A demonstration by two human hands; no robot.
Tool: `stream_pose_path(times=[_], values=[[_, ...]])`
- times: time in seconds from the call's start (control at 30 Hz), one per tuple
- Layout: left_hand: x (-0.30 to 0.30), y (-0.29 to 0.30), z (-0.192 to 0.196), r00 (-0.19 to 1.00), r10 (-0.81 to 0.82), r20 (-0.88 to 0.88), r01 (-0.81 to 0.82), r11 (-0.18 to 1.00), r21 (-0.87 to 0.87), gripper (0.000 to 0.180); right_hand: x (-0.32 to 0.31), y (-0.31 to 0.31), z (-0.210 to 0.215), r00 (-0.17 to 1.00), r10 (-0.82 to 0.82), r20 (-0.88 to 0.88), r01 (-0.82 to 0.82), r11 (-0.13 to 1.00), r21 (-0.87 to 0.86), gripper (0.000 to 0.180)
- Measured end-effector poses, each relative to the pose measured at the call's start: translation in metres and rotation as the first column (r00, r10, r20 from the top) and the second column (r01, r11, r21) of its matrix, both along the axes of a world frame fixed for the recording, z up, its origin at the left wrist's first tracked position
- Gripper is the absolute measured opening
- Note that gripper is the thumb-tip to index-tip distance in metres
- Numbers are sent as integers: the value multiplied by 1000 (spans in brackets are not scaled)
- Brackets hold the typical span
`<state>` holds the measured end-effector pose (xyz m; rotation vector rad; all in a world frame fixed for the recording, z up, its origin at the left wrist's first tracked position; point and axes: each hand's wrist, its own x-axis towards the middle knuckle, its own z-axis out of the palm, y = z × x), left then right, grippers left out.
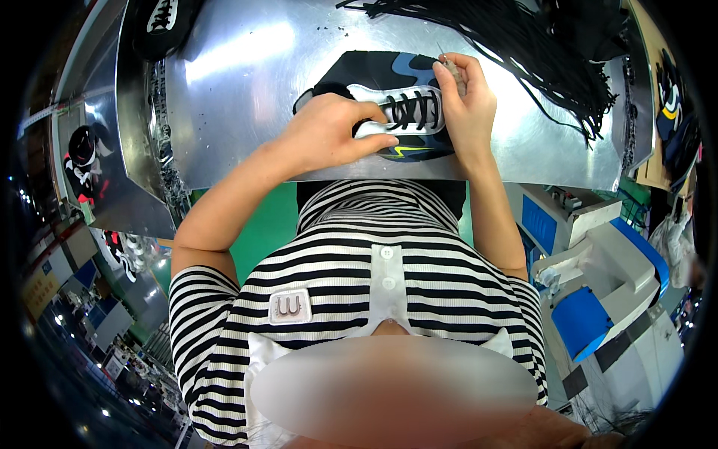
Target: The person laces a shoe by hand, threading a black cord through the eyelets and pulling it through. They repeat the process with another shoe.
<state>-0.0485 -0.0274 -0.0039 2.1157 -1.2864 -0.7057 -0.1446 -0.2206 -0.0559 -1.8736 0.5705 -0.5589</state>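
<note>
A black and grey shoe upper (374, 69) with a white lacing panel, blue swoosh-like shapes and a yellow-green accent lies flat on the metal table. Black lace (407, 112) is threaded crosswise through its eyelets. My left hand (336, 129) is closed on the upper's left end, thumb along the near side and fingers curled over the white edge. Beyond the upper's right end, my right hand (470, 101) pinches a thin pointed tool (452, 73), its fine metal tip pointing up and away. Part of the tool's handle is hidden by my fingers.
A large bundle of loose black laces (516, 56) spreads over the far right of the metal table (239, 123). Another black shoe piece (161, 30) sits at the far left. More shoe parts (669, 112) rest beyond the right edge. A grey and blue machine (598, 277) stands lower right.
</note>
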Motion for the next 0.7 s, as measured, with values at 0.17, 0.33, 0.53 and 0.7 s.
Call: stream_pose_path(times=[0.17,0.33,0.53,0.7], values=[[11,3,10,996,-84,-5,84,984,159,39,1,-1,-8,998,-58,31,60,997,-50,19],[6,6,4,971,115,-212,-102,992,68,30,-1,-2,-3,999,-25,20,23,997,80,18],[13,3,-3,681,194,-706,-207,976,68,31,-5,-2,0,995,71,73,-85,972,217,17],[24,-5,0,603,180,-777,-50,981,188,35,-6,1,-2,995,90,41,-97,972,214,17]])
